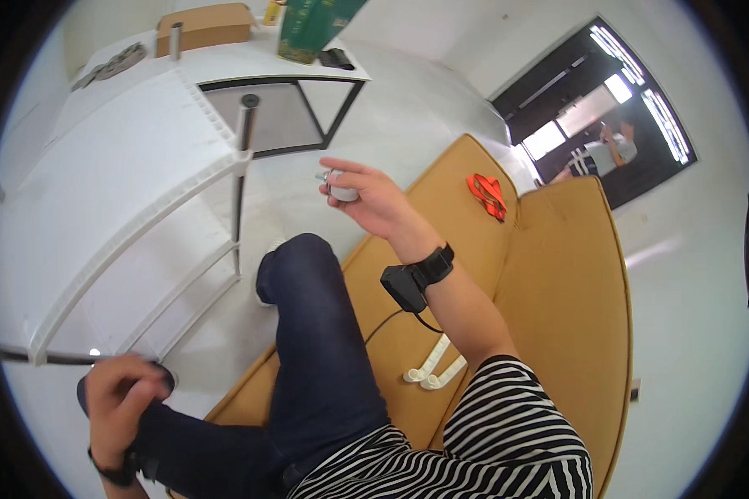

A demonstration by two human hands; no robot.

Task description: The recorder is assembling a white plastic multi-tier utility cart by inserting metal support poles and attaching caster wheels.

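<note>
Your right hand [370, 200], just above the middle of the frame, holds a small silvery object [341, 188] between thumb and fingers, with the index finger stretched out toward the left. The object is apart from the pole [245, 129] that stands up at the near corner of the white shelf [116, 175]. That shelf fills the left side of the frame, with lower tiers beneath its top one.

Your left hand [125, 391], at the lower left, is blurred, its fingers curled in near the shelf's lower end; you cannot tell whether it holds anything.

On the tan sofa [558, 274], two white plastic pieces [431, 361] lie side by side below your right forearm, and an orange strap [487, 198] lies farther up. At the top of the frame, a cardboard box [204, 29] and a green bag [312, 29] are on a white table [262, 65].
</note>
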